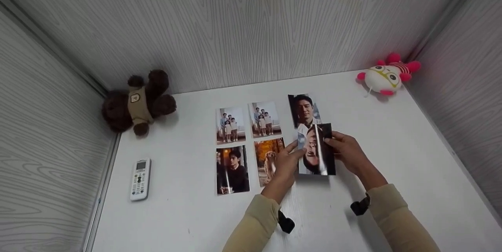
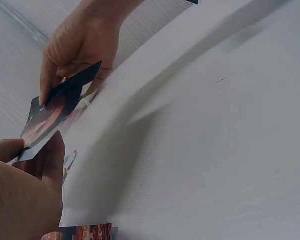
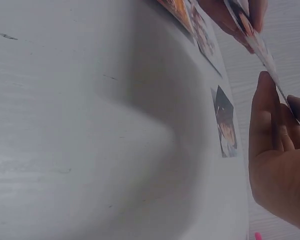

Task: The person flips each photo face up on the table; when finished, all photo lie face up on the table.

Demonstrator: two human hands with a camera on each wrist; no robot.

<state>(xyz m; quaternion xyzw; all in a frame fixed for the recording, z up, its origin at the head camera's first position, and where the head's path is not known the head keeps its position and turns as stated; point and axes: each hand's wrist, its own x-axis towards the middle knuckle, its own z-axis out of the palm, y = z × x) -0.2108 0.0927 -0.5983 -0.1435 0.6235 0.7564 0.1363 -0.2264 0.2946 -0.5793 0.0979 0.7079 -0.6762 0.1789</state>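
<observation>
Both hands hold one glossy portrait photo [image 1: 316, 154] above the table, its pictured head upside down in the head view. My left hand [image 1: 287, 165] pinches its left edge between thumb and fingers. On the opposite edge, my right hand [image 1: 349, 152] pinches it the same way. Just beyond lies another portrait photo [image 1: 304, 108], its lower part covered by the held one. To the left are two family photos [image 1: 230, 125], a photo of a person in a dark top [image 1: 232, 170] and a dog photo [image 1: 268, 159], partly hidden behind my left hand.
A brown plush bear [image 1: 139, 105] lies at the back left, with a white remote control [image 1: 140, 179] nearer on the left. In the back right corner sits a pink and white plush toy [image 1: 386, 77]. Grey wood-patterned panels [image 1: 235, 28] wall in the white table [image 1: 188, 220].
</observation>
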